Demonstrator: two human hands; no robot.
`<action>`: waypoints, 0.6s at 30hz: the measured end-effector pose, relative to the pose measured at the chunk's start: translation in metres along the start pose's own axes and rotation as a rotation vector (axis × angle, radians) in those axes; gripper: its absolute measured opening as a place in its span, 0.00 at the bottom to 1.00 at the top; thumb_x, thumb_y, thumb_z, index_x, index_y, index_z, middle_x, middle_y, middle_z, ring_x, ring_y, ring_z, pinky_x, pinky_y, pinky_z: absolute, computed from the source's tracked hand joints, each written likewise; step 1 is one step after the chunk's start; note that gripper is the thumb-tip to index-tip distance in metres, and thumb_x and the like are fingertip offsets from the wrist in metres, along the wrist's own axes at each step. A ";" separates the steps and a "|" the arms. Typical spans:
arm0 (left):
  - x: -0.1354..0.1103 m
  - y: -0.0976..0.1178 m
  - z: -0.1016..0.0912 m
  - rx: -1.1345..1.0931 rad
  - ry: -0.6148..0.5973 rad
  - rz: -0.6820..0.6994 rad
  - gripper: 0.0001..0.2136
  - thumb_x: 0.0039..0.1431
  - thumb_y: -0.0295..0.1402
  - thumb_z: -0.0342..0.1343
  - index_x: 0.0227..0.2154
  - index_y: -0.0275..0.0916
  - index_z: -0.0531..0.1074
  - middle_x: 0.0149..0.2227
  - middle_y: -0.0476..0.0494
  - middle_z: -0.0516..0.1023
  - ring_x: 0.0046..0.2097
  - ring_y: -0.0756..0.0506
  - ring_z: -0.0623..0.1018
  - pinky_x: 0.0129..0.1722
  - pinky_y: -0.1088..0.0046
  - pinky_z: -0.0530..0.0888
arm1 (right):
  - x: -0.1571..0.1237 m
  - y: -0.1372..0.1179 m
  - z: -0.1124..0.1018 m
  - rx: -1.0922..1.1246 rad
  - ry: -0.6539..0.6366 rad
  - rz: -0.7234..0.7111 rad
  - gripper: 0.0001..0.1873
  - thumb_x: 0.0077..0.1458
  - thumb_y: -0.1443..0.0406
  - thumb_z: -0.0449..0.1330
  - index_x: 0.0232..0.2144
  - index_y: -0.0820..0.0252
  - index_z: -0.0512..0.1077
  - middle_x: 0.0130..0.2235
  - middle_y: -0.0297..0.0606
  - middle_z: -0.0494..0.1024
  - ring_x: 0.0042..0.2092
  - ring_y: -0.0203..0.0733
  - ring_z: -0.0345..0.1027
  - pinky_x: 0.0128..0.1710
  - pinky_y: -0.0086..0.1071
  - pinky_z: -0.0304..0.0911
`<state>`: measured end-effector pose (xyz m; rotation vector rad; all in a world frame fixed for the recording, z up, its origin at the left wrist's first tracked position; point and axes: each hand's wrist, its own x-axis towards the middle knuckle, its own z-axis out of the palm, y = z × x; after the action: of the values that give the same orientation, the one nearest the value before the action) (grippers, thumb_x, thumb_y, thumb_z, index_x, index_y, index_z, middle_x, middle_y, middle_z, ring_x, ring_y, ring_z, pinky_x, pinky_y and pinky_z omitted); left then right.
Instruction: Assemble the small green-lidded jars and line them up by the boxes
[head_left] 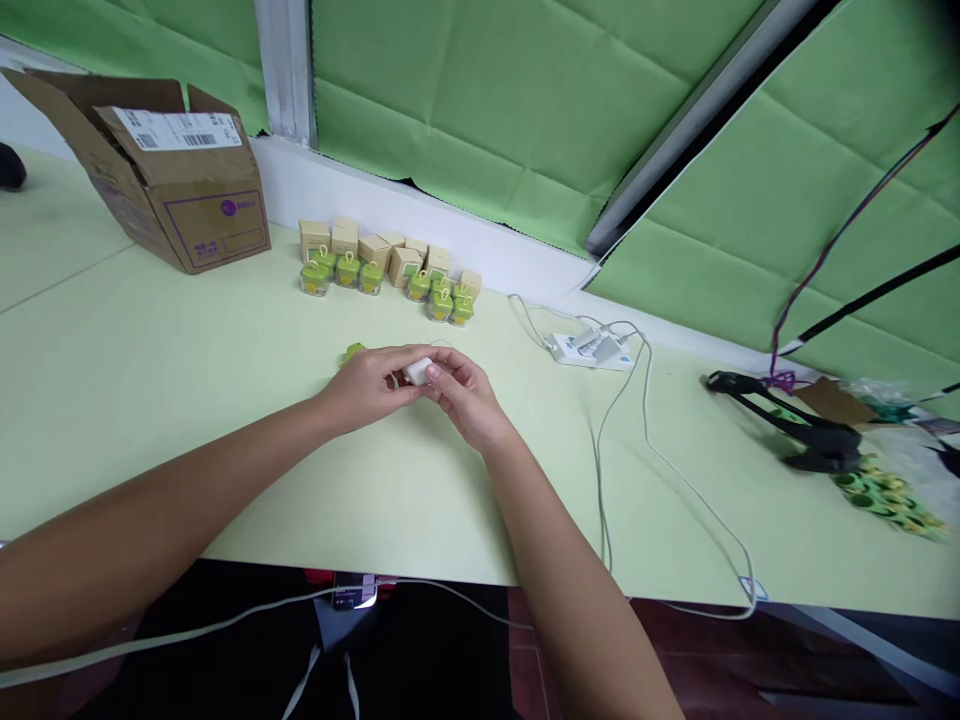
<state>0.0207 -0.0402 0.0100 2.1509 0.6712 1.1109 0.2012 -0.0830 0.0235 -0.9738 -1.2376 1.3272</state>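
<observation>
i noted left hand [366, 388] and right hand [466, 398] together at mid bench [187, 400], fingertips of both pinching small white box [417, 371] between them. green piece [352, 352] lay just behind left hand, partly hidden. tan cartons [375, 245] and green jars [346, 270] stood in row near back wall. open cardboard box [180, 190] sat far left. power strip [589, 349] sat right of hands.
</observation>
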 end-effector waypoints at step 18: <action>-0.001 -0.006 0.008 0.020 0.122 0.080 0.20 0.59 0.37 0.66 0.55 0.42 0.79 0.60 0.38 0.79 0.50 0.43 0.83 0.33 0.73 0.79 | 0.003 0.009 0.004 0.098 0.022 0.043 0.29 0.45 0.47 0.75 0.44 0.53 0.74 0.33 0.33 0.83 0.39 0.42 0.79 0.46 0.38 0.74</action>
<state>0.0258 -0.0391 0.0019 2.1569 0.6577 1.2910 0.1958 -0.0800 0.0149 -0.9476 -1.1303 1.3940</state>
